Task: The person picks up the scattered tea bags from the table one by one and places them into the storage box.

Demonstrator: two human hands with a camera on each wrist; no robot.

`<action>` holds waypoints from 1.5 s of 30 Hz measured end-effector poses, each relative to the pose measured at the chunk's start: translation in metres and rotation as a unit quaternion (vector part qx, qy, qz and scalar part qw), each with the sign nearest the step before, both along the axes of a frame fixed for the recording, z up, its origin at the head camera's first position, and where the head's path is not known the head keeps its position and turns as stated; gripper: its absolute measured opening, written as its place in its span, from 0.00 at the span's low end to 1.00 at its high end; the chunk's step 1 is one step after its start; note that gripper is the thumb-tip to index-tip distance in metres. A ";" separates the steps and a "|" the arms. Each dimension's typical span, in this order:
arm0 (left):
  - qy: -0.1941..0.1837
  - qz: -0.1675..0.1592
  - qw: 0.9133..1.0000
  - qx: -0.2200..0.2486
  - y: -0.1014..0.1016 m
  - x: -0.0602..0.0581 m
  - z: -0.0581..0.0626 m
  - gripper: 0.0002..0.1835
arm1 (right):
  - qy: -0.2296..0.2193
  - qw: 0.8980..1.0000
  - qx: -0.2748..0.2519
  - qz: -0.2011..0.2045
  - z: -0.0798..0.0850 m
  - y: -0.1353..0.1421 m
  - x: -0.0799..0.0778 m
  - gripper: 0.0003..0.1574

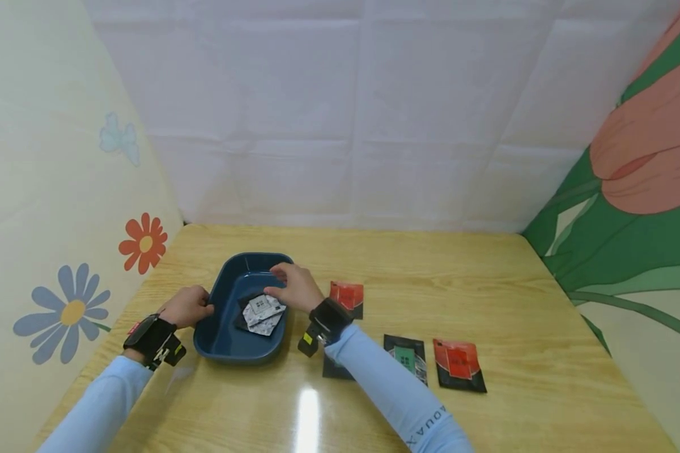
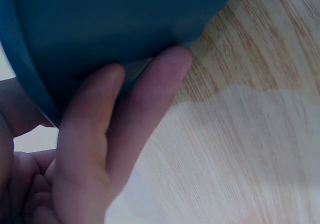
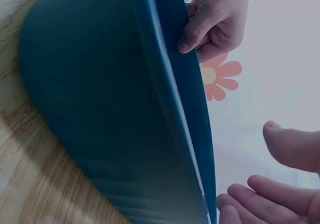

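A dark blue basin stands at the left of the table. My left hand grips its left rim, thumb on the inner side; in the left wrist view, fingers lie along the outer wall. Inside the basin are a few overlapping small packets, a white patterned one on top of a dark one. Over the basin's right rim is my right hand, its thumb and fingers apart. In the right wrist view nothing lies between that hand's thumb and fingers.
Right of the basin lie a red-and-black packet, a black packet with a green label and another red-and-black packet. A dark packet is partly covered by my right forearm. White and flower-printed cloths surround the wooden table.
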State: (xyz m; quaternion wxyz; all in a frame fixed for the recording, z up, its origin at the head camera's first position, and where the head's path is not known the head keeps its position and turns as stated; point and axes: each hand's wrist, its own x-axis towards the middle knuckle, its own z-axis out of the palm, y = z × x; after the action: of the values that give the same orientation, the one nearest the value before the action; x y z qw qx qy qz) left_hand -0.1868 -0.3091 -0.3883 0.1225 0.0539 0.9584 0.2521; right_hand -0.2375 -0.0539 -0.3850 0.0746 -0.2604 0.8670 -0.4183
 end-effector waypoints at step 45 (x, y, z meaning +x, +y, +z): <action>0.015 -0.012 1.000 -0.009 0.000 0.000 -0.001 0.09 | -0.005 0.998 0.021 -0.061 -0.021 0.152 -0.017 0.31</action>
State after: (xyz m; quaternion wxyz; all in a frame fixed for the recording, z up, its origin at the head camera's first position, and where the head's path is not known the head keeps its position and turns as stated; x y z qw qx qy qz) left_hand -0.1871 -0.3094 -0.3892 0.1111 0.0680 0.9616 0.2414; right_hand -0.2547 0.0979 -0.4061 0.0589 -0.2031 0.8894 -0.4053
